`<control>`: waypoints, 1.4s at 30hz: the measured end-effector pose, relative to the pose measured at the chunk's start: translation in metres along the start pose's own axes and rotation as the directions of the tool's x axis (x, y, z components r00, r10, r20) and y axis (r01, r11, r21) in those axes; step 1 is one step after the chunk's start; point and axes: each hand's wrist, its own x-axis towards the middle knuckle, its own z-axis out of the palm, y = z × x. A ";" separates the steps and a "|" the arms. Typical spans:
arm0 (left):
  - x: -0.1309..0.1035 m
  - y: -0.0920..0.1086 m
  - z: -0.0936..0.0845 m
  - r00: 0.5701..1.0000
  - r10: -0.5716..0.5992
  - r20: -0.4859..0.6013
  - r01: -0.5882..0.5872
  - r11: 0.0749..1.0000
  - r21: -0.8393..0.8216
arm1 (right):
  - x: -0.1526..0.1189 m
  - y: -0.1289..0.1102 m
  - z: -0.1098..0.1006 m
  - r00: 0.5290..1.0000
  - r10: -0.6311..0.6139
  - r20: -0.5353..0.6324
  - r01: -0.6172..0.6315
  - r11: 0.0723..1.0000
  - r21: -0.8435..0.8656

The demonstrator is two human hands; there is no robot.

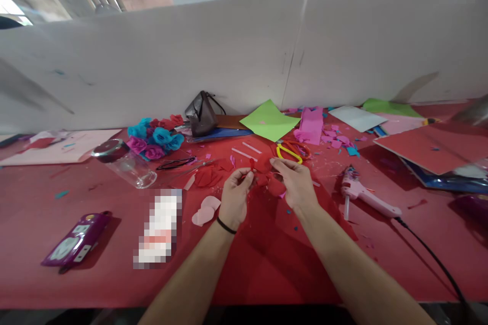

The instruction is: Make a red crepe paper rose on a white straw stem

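Over the smooth tabletop, left fingers pinch a narrow red scrap; right fingers curl, their grip unclear

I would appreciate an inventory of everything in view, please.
Jar: one, clear, left
Flowers: several, blue, pink, red, beside jar
Bag: one, dark, back
Shiny objects: two, purple, far left and right
Green sheets: two, back
Red sheet: one, right
Scissors: count unclear, yellow and orange, centre
Glue gun: one, pink, right
Ovals: several, pink, centre-left
Scraps: many, mixed, scattered
Table: one, red, beneath
Partition: one, white, behind
Left hand: one, black wristband, pinching small red piece
Right hand: one, bare, centre
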 end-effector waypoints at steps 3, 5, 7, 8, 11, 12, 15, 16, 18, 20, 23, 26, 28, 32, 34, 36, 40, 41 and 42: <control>0.000 -0.003 -0.002 1.000 -0.004 0.006 0.004 1.000 0.012 | 0.001 0.002 -0.001 0.999 -0.047 0.008 0.047 0.999 -0.006; 0.001 -0.006 -0.003 1.000 -0.006 0.012 0.006 1.000 0.025 | 0.000 0.002 0.000 0.998 -0.056 0.018 0.057 0.998 -0.012; 0.002 -0.008 -0.004 1.000 -0.007 0.011 0.006 0.999 0.035 | -0.001 0.002 0.001 0.999 -0.049 0.018 0.049 0.999 -0.010; 0.002 -0.009 -0.004 1.000 -0.004 0.009 0.004 0.999 0.037 | -0.002 0.002 0.001 0.999 -0.044 0.016 0.044 0.999 -0.008; 0.002 -0.010 -0.003 1.000 0.006 -0.003 -0.006 1.000 0.028 | -0.003 0.002 0.002 0.999 -0.048 0.015 0.048 0.999 -0.013; 0.002 -0.010 -0.003 1.000 0.008 -0.010 -0.008 1.000 0.022 | -0.003 0.003 0.001 0.998 -0.055 0.017 0.055 0.998 -0.018; 0.002 -0.009 -0.003 0.999 0.006 -0.032 -0.005 1.000 0.006 | -0.001 0.005 0.000 0.996 -0.091 0.024 0.092 0.995 -0.034; 0.003 -0.010 -0.003 0.999 0.004 -0.039 -0.003 1.000 0.001 | 0.000 0.006 0.000 0.994 -0.102 0.026 0.102 0.994 -0.036; 0.003 -0.011 -0.002 0.999 -0.004 -0.048 0.004 1.000 -0.004 | 0.000 0.006 0.000 0.993 -0.117 0.032 0.118 0.992 -0.035; 0.004 -0.012 -0.002 0.999 -0.008 -0.052 0.007 1.000 -0.003 | -0.002 0.006 0.001 0.993 -0.115 0.040 0.116 0.993 -0.035; 0.004 -0.013 -0.001 0.998 -0.002 -0.056 0.003 1.000 0.015 | -0.005 0.004 0.002 0.994 -0.094 0.059 0.096 0.994 -0.044; 0.002 -0.011 0.000 0.999 0.005 -0.047 -0.003 0.999 0.037 | -0.008 0.003 0.003 0.993 -0.075 0.089 0.079 0.996 -0.046; 0.001 -0.010 0.000 0.999 0.012 -0.034 -0.011 0.999 0.043 | -0.009 0.003 0.004 0.992 -0.070 0.109 0.075 0.996 -0.044; 0.001 -0.011 -0.001 0.999 0.023 -0.026 -0.022 0.999 0.028 | -0.011 0.005 0.004 0.990 -0.066 0.128 0.071 0.997 -0.035; 0.003 -0.012 -0.003 0.999 0.022 -0.034 -0.021 1.000 0.018 | -0.012 0.007 0.004 0.989 -0.066 0.135 0.071 0.997 -0.031; 0.004 -0.013 -0.004 0.999 0.023 -0.043 -0.023 1.000 0.006 | -0.012 0.008 0.004 0.987 -0.071 0.143 0.076 0.997 -0.031; 0.004 -0.013 -0.005 0.999 0.025 -0.042 -0.025 1.000 -0.010 | -0.013 0.009 0.005 0.984 -0.083 0.157 0.089 0.995 -0.035; 0.004 -0.013 -0.004 0.999 0.024 -0.044 -0.025 1.000 -0.013 | -0.013 0.009 0.005 0.984 -0.084 0.158 0.091 0.995 -0.038; 0.004 -0.013 -0.004 0.999 0.024 -0.047 -0.024 1.000 -0.013 | -0.014 0.008 0.005 0.984 -0.085 0.158 0.092 0.995 -0.039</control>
